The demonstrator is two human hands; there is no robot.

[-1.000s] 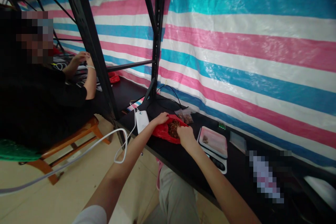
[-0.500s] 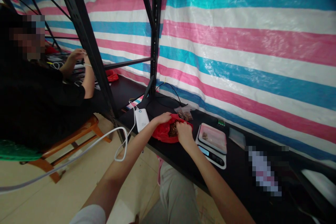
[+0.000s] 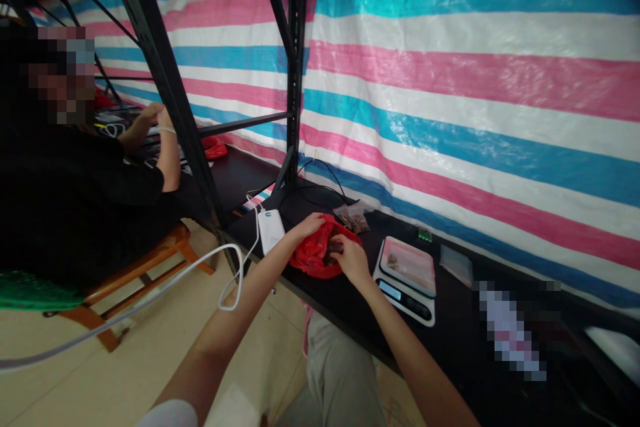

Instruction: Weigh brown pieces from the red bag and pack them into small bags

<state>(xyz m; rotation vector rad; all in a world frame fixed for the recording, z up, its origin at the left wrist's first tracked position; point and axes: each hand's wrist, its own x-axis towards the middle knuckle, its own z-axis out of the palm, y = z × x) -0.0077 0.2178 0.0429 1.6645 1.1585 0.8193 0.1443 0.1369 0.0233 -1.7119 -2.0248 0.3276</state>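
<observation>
A red plastic bag [image 3: 309, 256] lies open on the black shelf, with small brown pieces [image 3: 330, 250] inside. My left hand [image 3: 311, 223] is closed on the bag's far left rim. At the bag's mouth, my right hand [image 3: 350, 257] has its fingers bent together among the brown pieces; what it pinches is too small to name. Just right of it stands a white digital scale [image 3: 405, 300] with a lit display. On its platform rests a pinkish clear tray [image 3: 407, 265] holding a few brown bits. Behind the red bag is a clear zip bag [image 3: 353, 217] of brown pieces.
A white power bank [image 3: 271, 230] with a cable sits left of the red bag. Right of the scale lie a small green item [image 3: 425, 235] and a clear flat packet [image 3: 456, 265]. A black metal upright [image 3: 160, 80] separates me from a co-worker [image 3: 90, 167] seated at left.
My right hand has shifted slightly within the bag's mouth, its fingers now lower and turned inward. The red bag's rim has folded more over the pieces. The co-worker's hands moved slightly.
</observation>
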